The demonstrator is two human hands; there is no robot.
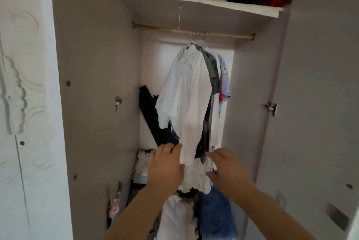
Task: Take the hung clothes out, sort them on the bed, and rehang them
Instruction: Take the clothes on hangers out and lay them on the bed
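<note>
**White shirt first: taking-out step, nothing off the rod yet**

Your left hand [165, 166] touches the hem of the white long shirt [186, 94], which hangs on thin wire hangers [198, 38] from the pale wardrobe rod [155, 29]. I cannot tell if it pinches. Your right hand [227, 171] is spread and holds nothing. Next, I think, you must reach up to the hooks.

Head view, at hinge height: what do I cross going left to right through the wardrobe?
White embossed panel → left hinge → leaning dark garment → white shirt → blue shirt → right hinge. The darker clothes between the two shirts overlap too much to order.
</note>
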